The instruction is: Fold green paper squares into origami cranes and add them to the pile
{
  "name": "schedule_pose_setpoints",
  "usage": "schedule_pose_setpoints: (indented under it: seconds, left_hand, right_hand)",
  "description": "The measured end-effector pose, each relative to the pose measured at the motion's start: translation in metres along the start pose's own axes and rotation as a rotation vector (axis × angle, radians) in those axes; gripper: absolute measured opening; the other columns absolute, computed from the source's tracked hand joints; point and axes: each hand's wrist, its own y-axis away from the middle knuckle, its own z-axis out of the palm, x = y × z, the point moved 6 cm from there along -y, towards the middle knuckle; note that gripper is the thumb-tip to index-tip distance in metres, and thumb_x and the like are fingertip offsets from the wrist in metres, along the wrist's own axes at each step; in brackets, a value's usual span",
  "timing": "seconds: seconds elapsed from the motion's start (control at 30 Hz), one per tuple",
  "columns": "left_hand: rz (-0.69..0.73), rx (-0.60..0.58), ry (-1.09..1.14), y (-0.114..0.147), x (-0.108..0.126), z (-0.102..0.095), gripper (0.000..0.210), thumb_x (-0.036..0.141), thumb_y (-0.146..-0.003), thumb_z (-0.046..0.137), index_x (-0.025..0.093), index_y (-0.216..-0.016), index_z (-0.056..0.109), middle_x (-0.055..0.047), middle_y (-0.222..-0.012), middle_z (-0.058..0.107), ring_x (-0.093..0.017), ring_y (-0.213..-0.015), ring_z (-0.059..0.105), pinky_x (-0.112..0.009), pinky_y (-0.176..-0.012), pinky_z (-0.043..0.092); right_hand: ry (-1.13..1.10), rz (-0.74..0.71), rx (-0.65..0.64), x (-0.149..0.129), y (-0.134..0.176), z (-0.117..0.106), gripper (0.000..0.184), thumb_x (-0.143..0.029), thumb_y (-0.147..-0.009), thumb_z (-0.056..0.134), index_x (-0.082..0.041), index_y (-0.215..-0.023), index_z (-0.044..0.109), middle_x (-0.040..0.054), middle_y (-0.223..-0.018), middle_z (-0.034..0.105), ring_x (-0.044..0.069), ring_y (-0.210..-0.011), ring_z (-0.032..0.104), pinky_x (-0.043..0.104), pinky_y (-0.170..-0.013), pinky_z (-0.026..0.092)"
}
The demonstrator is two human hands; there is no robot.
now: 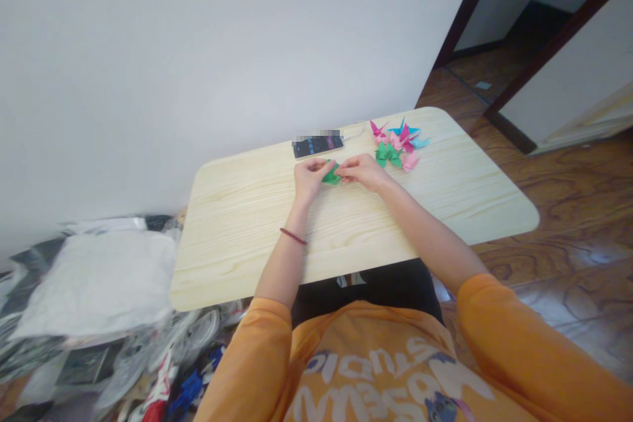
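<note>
A small piece of green folded paper is between my two hands, just over the light wooden table. My left hand grips its left side, with thumb and fingers closed on it. From the right, my right hand pinches the paper's other edge with the fingertips. The fingers partly cover the paper, so its exact fold is hard to make out. To the right of my right hand lies a cluster of folded paper cranes in pink, magenta, blue and green.
A phone with a lit screen lies behind my hands near the wall, a white cable running from it. The table has rounded corners. Bags and a white bundle are piled on the floor at left. A doorway stands at right.
</note>
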Motion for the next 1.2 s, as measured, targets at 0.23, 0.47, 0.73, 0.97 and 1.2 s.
schedule_pose_setpoints:
  seconds: [0.23, 0.47, 0.73, 0.97, 1.2]
  left_hand:
    - [0.043, 0.018, -0.020, -0.0020, 0.0003, -0.0015, 0.026, 0.037, -0.060, 0.082, 0.014, -0.066, 0.071, -0.006, -0.067, 0.072, -0.014, -0.059, 0.065, -0.026, -0.060, 0.053]
    - [0.096, 0.023, -0.080, -0.0040, 0.0036, -0.0042, 0.030, 0.044, -0.062, 0.080, 0.015, -0.060, 0.071, -0.004, -0.059, 0.070, -0.012, -0.052, 0.060, -0.023, -0.051, 0.048]
    - [0.141, 0.032, -0.103, -0.0039, 0.0066, -0.0055, 0.028, 0.041, -0.067, 0.077, 0.016, -0.056, 0.070, -0.003, -0.054, 0.066, -0.011, -0.047, 0.055, -0.023, -0.048, 0.042]
    - [0.140, 0.052, -0.118, -0.0033, 0.0061, -0.0053, 0.028, 0.038, -0.069, 0.077, 0.015, -0.056, 0.069, -0.002, -0.054, 0.064, -0.011, -0.048, 0.054, -0.023, -0.048, 0.040]
    - [0.059, -0.014, -0.094, -0.0017, 0.0063, -0.0021, 0.022, 0.034, -0.066, 0.080, 0.014, -0.062, 0.071, -0.005, -0.063, 0.069, -0.013, -0.055, 0.061, -0.025, -0.056, 0.047]
  right_hand:
    - [0.026, 0.004, -0.003, 0.0016, -0.0017, -0.0008, 0.020, -0.016, -0.053, 0.087, -0.014, -0.056, 0.067, 0.0002, -0.051, 0.064, 0.006, -0.043, 0.051, 0.020, -0.049, 0.048]
    - [0.043, 0.034, 0.004, 0.0030, -0.0014, -0.0011, 0.015, -0.010, -0.058, 0.083, -0.013, -0.058, 0.068, 0.0006, -0.053, 0.065, 0.006, -0.045, 0.051, 0.021, -0.053, 0.048]
    - [0.033, 0.026, -0.014, 0.0029, -0.0019, 0.0006, 0.014, -0.010, -0.057, 0.082, -0.013, -0.056, 0.068, -0.0008, -0.050, 0.063, 0.006, -0.043, 0.052, 0.019, -0.048, 0.046]
    - [0.035, 0.016, -0.025, 0.0059, -0.0044, 0.0001, 0.013, -0.010, -0.056, 0.082, -0.013, -0.057, 0.069, 0.0003, -0.052, 0.065, 0.006, -0.045, 0.053, 0.020, -0.050, 0.047]
    - [0.047, -0.001, 0.008, 0.0045, -0.0039, -0.0025, 0.014, -0.011, -0.056, 0.083, -0.013, -0.056, 0.069, 0.0005, -0.051, 0.063, 0.007, -0.044, 0.051, 0.021, -0.049, 0.046]
